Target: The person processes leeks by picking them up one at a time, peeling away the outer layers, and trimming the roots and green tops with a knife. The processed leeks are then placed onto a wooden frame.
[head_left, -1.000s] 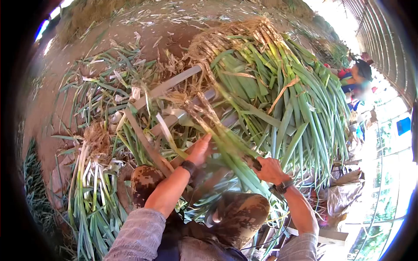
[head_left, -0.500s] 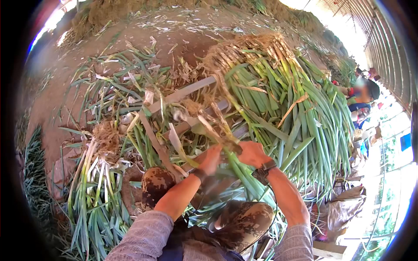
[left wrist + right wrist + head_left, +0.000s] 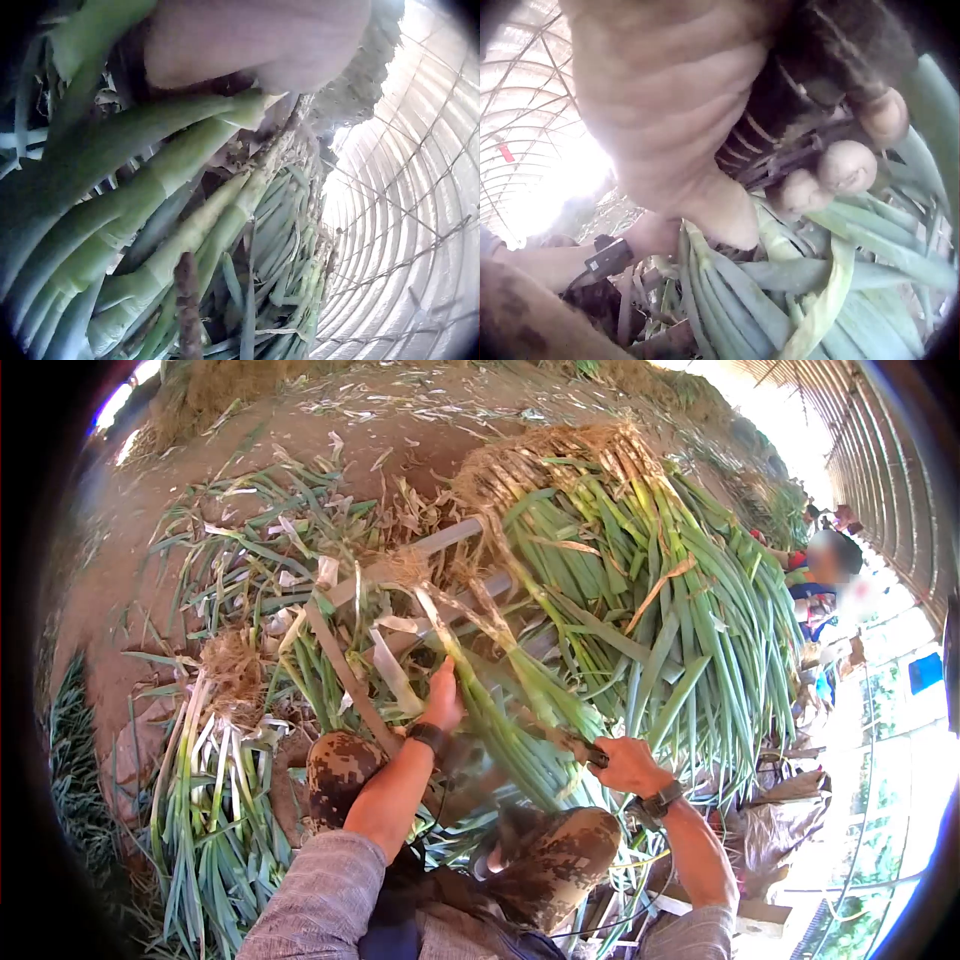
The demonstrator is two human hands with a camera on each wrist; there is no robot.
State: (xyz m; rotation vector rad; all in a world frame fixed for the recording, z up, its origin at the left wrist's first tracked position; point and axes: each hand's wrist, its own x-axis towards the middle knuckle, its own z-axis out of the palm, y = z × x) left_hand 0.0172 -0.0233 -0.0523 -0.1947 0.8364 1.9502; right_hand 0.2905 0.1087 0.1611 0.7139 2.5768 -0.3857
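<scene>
The right hand [image 3: 625, 762] makes a tight grip: its fingers [image 3: 846, 166] curl round a dark ribbed handle [image 3: 780, 127], which in the head view juts out towards the big heap of leeks [image 3: 650, 580]. The left hand [image 3: 443, 700] lies against the held leeks [image 3: 500, 705], thumb up. Its fingers are hidden behind the stalks, so I cannot tell whether that grip closes round them. In the left wrist view the palm [image 3: 255, 37] sits above the pale green stalks [image 3: 150, 195].

The held leeks slant between the two hands, on the near side of the heap, with their rooty ends pointing up and away over a grey frame [image 3: 440, 545]. The frame runs out from under the heap's left edge.

Left of the heap, well apart from it, a smaller bundle [image 3: 210, 790] lies on the ground among loose leaves. Near the heap's lower edge are the person's camouflage knees [image 3: 340, 770]. At the heap's far right side is another person [image 3: 830, 565].
</scene>
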